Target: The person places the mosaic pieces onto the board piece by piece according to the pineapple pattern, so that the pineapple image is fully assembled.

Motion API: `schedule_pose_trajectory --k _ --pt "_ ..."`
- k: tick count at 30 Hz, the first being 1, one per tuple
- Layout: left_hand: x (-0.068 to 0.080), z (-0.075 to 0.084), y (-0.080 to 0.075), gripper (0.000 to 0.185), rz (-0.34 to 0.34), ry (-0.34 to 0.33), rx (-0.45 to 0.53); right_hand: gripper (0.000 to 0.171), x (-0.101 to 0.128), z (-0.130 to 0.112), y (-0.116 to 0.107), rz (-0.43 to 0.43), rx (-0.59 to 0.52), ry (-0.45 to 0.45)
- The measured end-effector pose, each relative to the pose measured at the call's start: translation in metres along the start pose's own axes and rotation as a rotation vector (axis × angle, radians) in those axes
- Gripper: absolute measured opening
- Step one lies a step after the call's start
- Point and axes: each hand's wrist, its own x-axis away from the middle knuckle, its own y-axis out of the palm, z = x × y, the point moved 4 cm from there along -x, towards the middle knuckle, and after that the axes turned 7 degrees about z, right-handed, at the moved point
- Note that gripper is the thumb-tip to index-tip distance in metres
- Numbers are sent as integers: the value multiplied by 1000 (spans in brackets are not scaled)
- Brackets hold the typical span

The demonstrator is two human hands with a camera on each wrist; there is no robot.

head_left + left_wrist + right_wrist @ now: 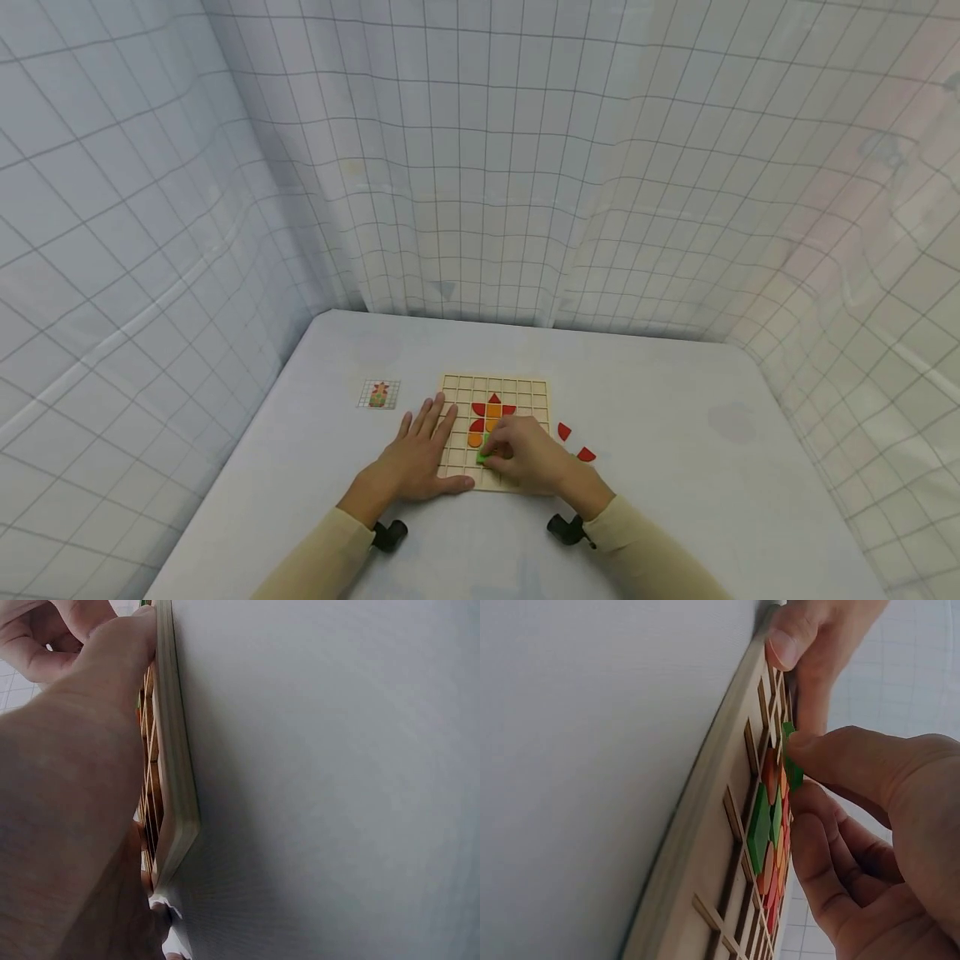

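Note:
A wooden grid board [534,387] lies on the table, with red, orange and green flat pieces set in its cells. My left hand [416,464] rests on the board's left side, fingers spread and its thumb [784,646] on the near edge. Between thumb and fingertips, my right hand [531,454] pinches a green tile [789,742] over the lower middle of the grid. Another green tile [759,826] sits on the board beside orange pieces. A red triangle [494,398] tops the pattern above an orange square [493,411]. My right hand covers part of the pattern in the head view.
Left of the board lies a small pattern card [378,394] with a coloured figure on a grid. Loose red pieces [564,431] lie off the board's right side, one of them [586,455] close to my right wrist. Gridded white curtains [480,208] stand around the white table [660,467].

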Motion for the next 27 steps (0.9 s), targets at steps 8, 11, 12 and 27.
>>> schedule_pose_trajectory --k 8,11,12,27 --pt "0 1 0 129 -2 -1 -21 5 -3 -5 7 -13 48 -25" --pt "0 1 0 129 -1 2 -22 5 -4 -6 8 -7 65 -40" --pt "0 1 0 128 -2 3 -22 5 -5 -7 9 -4 69 -46" --pt "1 4 -2 128 4 -1 -18 6 -12 -11 16 0 88 -52"
